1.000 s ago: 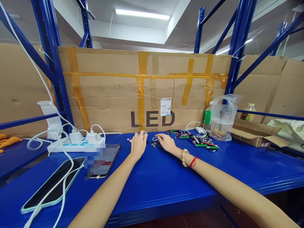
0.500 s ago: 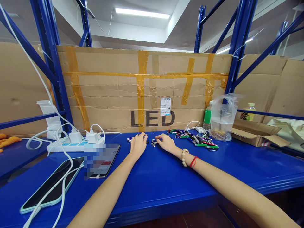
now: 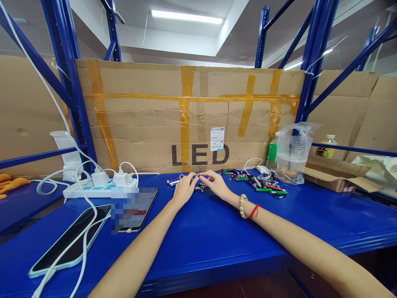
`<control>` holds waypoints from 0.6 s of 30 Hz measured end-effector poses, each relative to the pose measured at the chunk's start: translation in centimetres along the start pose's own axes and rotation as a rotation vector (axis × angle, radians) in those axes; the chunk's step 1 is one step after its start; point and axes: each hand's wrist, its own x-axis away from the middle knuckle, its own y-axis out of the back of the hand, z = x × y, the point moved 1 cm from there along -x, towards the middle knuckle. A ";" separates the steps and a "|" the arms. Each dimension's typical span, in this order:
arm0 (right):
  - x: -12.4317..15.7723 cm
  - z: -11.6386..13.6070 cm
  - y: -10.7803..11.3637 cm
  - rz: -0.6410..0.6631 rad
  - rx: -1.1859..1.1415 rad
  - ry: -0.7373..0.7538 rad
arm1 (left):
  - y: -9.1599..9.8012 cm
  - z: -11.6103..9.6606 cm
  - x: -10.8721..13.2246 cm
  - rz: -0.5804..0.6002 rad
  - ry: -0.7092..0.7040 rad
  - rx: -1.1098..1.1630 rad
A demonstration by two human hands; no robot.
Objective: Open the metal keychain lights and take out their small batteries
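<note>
My left hand (image 3: 185, 188) and my right hand (image 3: 216, 184) meet at their fingertips over the blue shelf (image 3: 198, 240). Both are closed in a pinch around a tiny silvery piece (image 3: 197, 176), too small to name surely. Just beneath the fingers lies a cluster of small metal rings and clasps (image 3: 201, 188). Left of my left hand rest purple and silver slim cylinders (image 3: 173, 181), partly covered by that hand. To the right of my right hand spreads a heap of slim coloured metal cylinders (image 3: 259, 182), green, red, purple and black.
At the left are a power strip (image 3: 83, 192) with white plugs, two phones, one a light-cased phone (image 3: 72, 242), and loose white cables. Bottles, a plastic bag with a cup (image 3: 290, 165) and an open cardboard box (image 3: 336, 174) stand right. A large cardboard sheet (image 3: 149, 120) closes the back.
My hands have come together: the left moved right and the right lifted from the metal rings, so their fingertips now meet. The view has shifted slightly.
</note>
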 end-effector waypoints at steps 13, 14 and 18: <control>-0.3 -0.4 -0.1 -0.096 -0.193 -0.112 | -0.6 0.2 -0.3 0.033 -0.060 0.157; -0.3 -0.4 -0.1 -0.095 -0.194 -0.132 | -0.5 0.2 -0.4 0.009 -0.071 0.154; -0.2 -0.2 -0.2 -0.074 -0.203 -0.170 | -0.2 0.2 -0.4 -0.032 -0.133 0.066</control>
